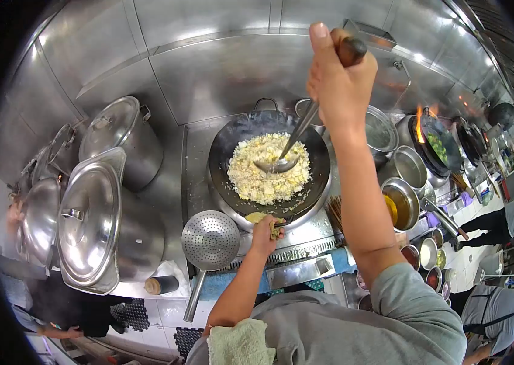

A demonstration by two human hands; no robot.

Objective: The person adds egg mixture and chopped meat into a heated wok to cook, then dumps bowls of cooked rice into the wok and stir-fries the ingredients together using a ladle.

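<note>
A dark wok holds a heap of rice with yellow egg bits. My right hand, raised over the wok's far right side, is closed round the wooden-ended handle of a metal ladle, whose bowl rests in the rice. At the wok's near edge my left hand is closed on a yellowish cloth against the wok's near handle. A perforated strainer lies left of that hand, its handle pointing toward me.
Lidded steel pots stand at the left, with a small bottle near them. On the right are a pot of yellow liquid, bowls and a flaming wok with greens. Other people are at both sides.
</note>
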